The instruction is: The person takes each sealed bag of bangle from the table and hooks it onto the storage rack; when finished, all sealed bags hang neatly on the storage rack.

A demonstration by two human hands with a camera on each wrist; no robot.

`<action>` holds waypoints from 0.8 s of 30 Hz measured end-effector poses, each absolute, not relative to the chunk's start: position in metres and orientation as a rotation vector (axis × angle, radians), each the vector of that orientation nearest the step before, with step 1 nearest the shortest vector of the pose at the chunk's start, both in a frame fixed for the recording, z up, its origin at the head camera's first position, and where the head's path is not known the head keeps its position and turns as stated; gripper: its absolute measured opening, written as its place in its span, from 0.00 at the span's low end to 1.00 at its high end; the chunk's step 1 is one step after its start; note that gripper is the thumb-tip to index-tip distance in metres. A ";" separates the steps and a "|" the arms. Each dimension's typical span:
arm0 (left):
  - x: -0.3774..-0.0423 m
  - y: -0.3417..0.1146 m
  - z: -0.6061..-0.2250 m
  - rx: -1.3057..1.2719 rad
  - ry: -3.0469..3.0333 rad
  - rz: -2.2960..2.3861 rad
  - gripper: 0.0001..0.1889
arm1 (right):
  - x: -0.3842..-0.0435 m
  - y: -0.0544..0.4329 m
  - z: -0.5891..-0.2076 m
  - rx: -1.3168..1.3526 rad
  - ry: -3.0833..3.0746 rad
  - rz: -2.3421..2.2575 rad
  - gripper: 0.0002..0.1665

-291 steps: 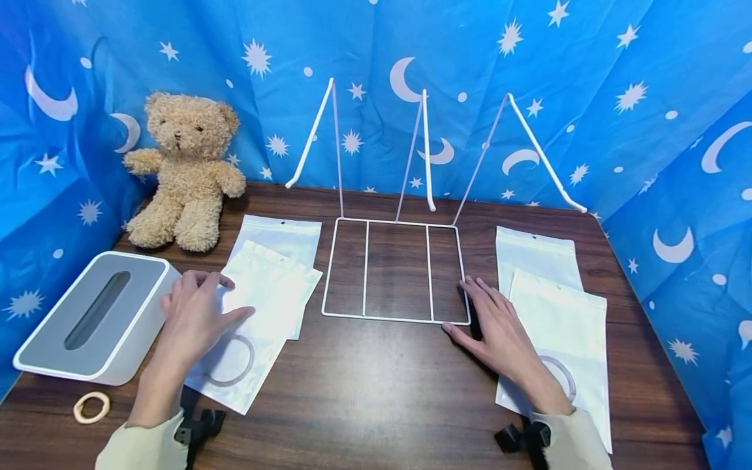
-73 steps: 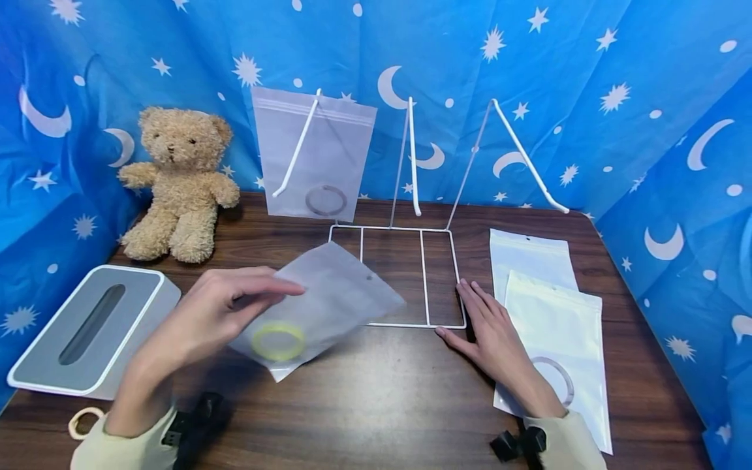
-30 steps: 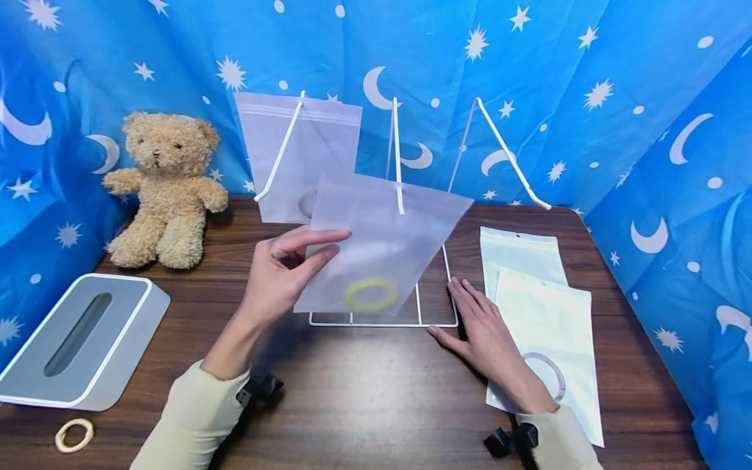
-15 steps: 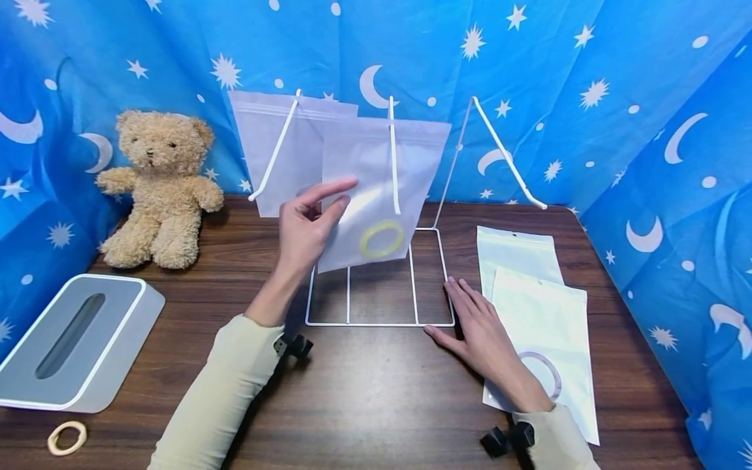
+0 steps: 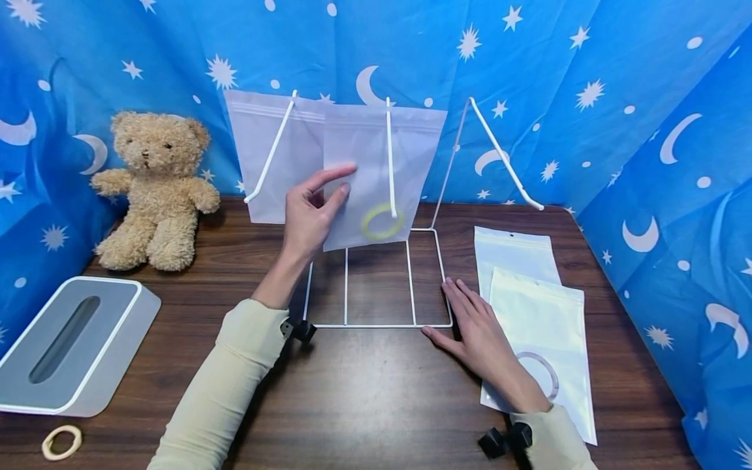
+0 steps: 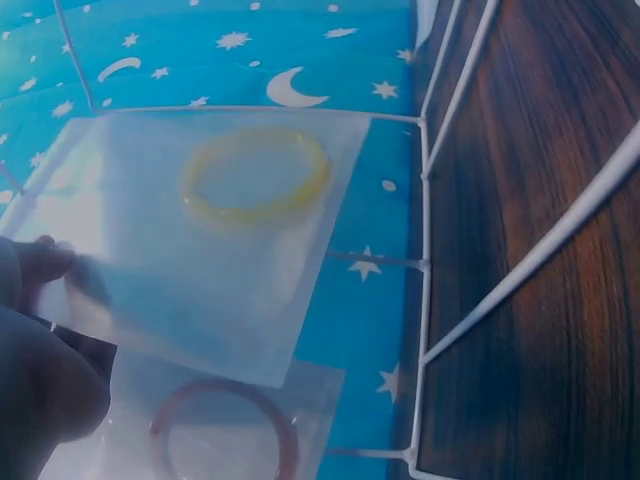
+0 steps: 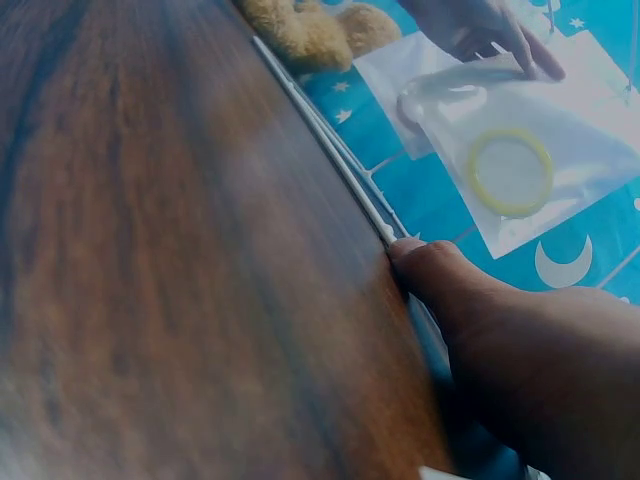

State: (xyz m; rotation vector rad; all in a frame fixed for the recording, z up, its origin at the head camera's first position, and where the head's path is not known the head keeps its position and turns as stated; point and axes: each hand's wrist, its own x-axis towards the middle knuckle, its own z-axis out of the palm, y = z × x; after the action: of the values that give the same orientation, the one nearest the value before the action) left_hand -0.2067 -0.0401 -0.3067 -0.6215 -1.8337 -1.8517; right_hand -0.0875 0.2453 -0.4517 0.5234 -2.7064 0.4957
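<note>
My left hand (image 5: 311, 212) pinches the left edge of a frosted zip bag (image 5: 376, 143) between thumb and forefinger. Inside the bag, low down, lies a yellow ring like a bangle (image 6: 258, 178). The bag is on the middle arm (image 5: 390, 156) of a white wire display rack (image 5: 382, 326), well back along it. Behind its left side, another bag (image 5: 258, 130) hangs from the left arm; the left wrist view shows a reddish ring (image 6: 225, 400) in it. My right hand (image 5: 478, 329) rests on the front right corner of the rack's base, thumb along the front wire (image 7: 370, 205).
Two more zip bags (image 5: 543, 326) overlap on the table at right, the upper one with a pale ring. The rack's right arm (image 5: 505, 150) is bare. At left are a teddy bear (image 5: 153, 189), a tissue box (image 5: 123, 352) and a cream ring (image 5: 61, 442).
One bag now hangs on the left arm. My left hand has lifted the yellow-ring bag from the left, put it over the middle arm and slid it back. The right hand stays on the base.
</note>
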 end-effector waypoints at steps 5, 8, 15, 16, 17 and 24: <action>-0.205 -0.046 -0.309 -0.706 -1.888 -1.794 0.16 | -0.088 0.245 -0.452 0.527 -2.704 0.495 0.53; -0.204 -0.050 -0.310 -0.781 -1.929 -1.768 0.17 | -0.087 0.245 -0.452 0.520 -2.710 0.490 0.54; -0.185 -0.072 -0.310 -0.834 -2.100 -1.550 0.19 | -0.088 0.244 -0.453 0.511 -2.731 0.490 0.55; -0.180 -0.075 -0.312 -0.830 -2.123 -1.515 0.20 | -0.088 0.244 -0.453 0.507 -2.736 0.489 0.55; -0.177 -0.079 -0.317 -0.824 -2.146 -1.478 0.22 | -0.088 0.244 -0.453 0.504 -2.741 0.487 0.55; -0.141 -0.106 -0.354 -0.655 -2.518 -1.451 0.34 | -0.089 0.244 -0.454 0.507 -2.733 0.485 0.55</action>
State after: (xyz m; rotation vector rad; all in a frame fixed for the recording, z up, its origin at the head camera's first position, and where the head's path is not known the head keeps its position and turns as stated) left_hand -0.1407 -0.1058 -0.3541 -0.6550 -2.5179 -1.4514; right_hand -0.0892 0.2439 -0.4542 0.5067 -2.7331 0.4852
